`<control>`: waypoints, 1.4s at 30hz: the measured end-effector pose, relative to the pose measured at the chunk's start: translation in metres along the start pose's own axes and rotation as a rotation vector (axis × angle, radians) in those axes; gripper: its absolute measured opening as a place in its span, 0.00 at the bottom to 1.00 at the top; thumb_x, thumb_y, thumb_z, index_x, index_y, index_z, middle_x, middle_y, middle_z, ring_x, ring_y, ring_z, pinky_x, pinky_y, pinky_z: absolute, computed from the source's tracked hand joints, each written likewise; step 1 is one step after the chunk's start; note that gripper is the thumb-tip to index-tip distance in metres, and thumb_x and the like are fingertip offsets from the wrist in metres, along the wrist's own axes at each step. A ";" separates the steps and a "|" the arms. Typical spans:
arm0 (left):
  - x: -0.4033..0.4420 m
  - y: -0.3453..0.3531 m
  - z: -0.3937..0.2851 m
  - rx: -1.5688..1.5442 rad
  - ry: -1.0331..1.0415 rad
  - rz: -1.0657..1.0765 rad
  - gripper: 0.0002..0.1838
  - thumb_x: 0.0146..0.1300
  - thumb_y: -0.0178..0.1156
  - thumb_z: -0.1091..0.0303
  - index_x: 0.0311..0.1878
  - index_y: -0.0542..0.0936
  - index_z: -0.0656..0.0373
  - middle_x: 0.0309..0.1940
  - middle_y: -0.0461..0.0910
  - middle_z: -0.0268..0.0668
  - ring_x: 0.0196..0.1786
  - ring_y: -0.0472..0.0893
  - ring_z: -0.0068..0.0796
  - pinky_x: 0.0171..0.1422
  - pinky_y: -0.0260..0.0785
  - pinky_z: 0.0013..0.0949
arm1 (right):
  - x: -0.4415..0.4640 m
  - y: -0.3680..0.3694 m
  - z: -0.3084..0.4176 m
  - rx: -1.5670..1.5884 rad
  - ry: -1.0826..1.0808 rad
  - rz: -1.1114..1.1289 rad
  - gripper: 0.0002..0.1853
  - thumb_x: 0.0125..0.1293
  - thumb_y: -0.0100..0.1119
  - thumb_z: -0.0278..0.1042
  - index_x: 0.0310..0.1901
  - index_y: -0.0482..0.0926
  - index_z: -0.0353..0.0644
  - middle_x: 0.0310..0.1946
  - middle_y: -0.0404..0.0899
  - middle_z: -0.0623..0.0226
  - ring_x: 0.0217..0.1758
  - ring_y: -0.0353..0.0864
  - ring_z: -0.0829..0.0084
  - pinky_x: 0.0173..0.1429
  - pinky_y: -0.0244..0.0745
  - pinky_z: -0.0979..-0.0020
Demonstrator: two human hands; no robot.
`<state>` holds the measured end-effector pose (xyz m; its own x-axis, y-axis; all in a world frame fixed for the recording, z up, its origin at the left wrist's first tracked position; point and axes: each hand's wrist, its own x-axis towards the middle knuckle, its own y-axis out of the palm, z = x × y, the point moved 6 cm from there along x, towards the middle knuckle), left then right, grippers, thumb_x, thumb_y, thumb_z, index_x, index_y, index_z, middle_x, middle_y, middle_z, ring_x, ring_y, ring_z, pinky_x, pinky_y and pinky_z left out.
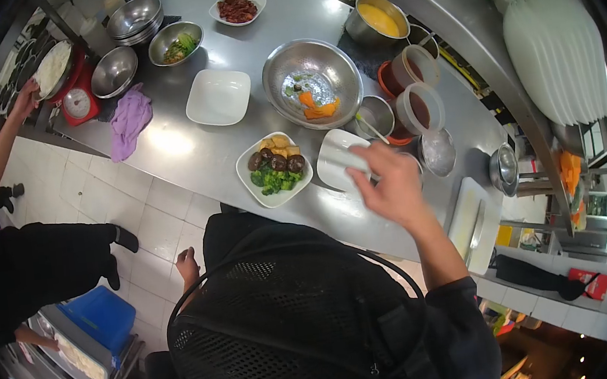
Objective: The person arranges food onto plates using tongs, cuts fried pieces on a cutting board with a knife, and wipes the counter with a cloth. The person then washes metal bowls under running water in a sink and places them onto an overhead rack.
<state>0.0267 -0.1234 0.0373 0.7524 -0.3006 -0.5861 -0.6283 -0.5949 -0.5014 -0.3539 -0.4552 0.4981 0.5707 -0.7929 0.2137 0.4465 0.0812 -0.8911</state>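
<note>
My right hand [389, 184] is above the right edge of a small white dish [333, 179]. Its thumb and index finger are apart, and I see nothing held; a pale streak between them is blurred. Low beside the counter, my left hand [187, 264] hangs with its fingers curled in and nothing visible in it. Left of the small dish, a square white dish [266, 197] holds broccoli, dark mushrooms and golden pieces. Behind them a large steel bowl [274, 81] has orange strips and green bits inside.
An empty white dish [218, 97], a dish of reddish meat [236, 8], a purple cloth [131, 122] and steel bowls lie leftward. Sauce containers [420, 107], a yellow-filled pot [378, 19] and a board with a knife [470, 224] are rightward. A co-worker [45, 268] stands left.
</note>
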 end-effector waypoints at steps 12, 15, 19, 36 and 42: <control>0.032 -0.007 0.096 0.020 0.067 -0.051 0.23 0.61 0.66 0.57 0.48 0.82 0.71 0.44 0.84 0.53 0.47 0.83 0.42 0.51 0.76 0.41 | 0.060 0.057 -0.079 -0.303 0.041 -0.049 0.13 0.62 0.63 0.36 0.47 0.83 0.42 0.37 0.81 0.61 0.33 0.83 0.54 0.37 0.77 0.56; -0.006 -0.013 0.020 -0.056 -0.117 0.005 0.25 0.63 0.66 0.55 0.53 0.81 0.67 0.48 0.82 0.50 0.47 0.82 0.43 0.45 0.77 0.43 | 0.064 0.061 -0.077 -0.283 0.026 -0.052 0.10 0.63 0.62 0.35 0.44 0.81 0.42 0.35 0.80 0.60 0.35 0.83 0.52 0.36 0.77 0.53; 0.011 -0.003 0.018 -0.141 -0.058 -0.005 0.25 0.63 0.65 0.53 0.55 0.80 0.64 0.51 0.81 0.47 0.45 0.81 0.42 0.38 0.77 0.43 | 0.046 0.040 -0.059 -0.164 0.067 -0.113 0.10 0.62 0.64 0.33 0.43 0.83 0.41 0.35 0.81 0.58 0.34 0.83 0.54 0.38 0.77 0.57; 0.026 -0.008 -0.014 0.088 -0.055 0.102 0.26 0.63 0.64 0.53 0.58 0.79 0.63 0.52 0.81 0.46 0.51 0.80 0.45 0.48 0.75 0.50 | 0.020 0.067 -0.107 0.151 0.433 -0.333 0.17 0.62 0.68 0.36 0.49 0.83 0.36 0.41 0.86 0.54 0.38 0.85 0.60 0.43 0.78 0.67; 0.029 -0.010 -0.018 -0.089 -0.066 0.044 0.26 0.65 0.63 0.52 0.59 0.78 0.59 0.53 0.79 0.45 0.54 0.78 0.43 0.48 0.75 0.48 | 0.040 0.096 -0.106 0.083 0.392 -0.299 0.14 0.60 0.68 0.36 0.45 0.84 0.39 0.41 0.85 0.54 0.38 0.85 0.53 0.43 0.78 0.60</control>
<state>0.0582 -0.1401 0.0367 0.7082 -0.2800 -0.6481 -0.6380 -0.6468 -0.4178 -0.3610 -0.5429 0.3787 0.1150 -0.9548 0.2742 0.6137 -0.1488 -0.7754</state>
